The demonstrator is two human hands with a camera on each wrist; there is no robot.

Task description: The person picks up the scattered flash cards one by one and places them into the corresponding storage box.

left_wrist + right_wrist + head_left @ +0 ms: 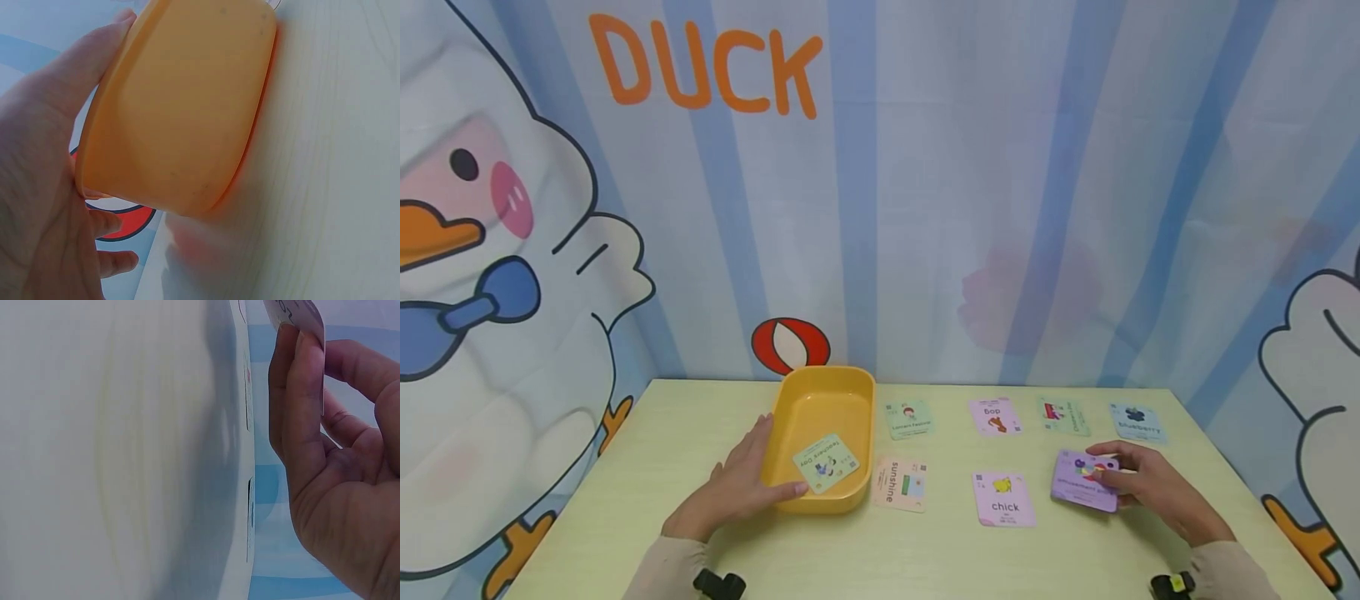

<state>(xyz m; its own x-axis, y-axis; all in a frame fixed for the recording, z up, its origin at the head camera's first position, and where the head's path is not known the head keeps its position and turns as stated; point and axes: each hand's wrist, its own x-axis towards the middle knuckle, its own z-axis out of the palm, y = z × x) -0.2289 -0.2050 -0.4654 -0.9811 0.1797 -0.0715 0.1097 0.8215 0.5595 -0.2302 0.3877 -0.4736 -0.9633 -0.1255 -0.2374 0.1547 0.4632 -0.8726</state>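
My left hand (739, 481) lies against the near left corner of a yellow plastic tray (867, 433), fingers straight along its left side, thumb at the front rim. In the left wrist view the tray's outer wall (181, 106) fills the middle. A green "Teachers' Day" card (826, 463) lies tilted inside the tray. With my right hand (1150, 479) I hold a small stack of cards (1084, 492) between thumb and fingers, a purple "amusement park" card on top. The right wrist view shows the stack's edge (323, 381) gripped above the table.
Picture cards lie face up right of the tray: lantern festival (909, 419), sunshine (900, 485), dog (996, 416), chick (1003, 500), a green card (1064, 416) and blueberry (1138, 422). A duck-print curtain (925, 208) hangs behind the pale table (940, 558).
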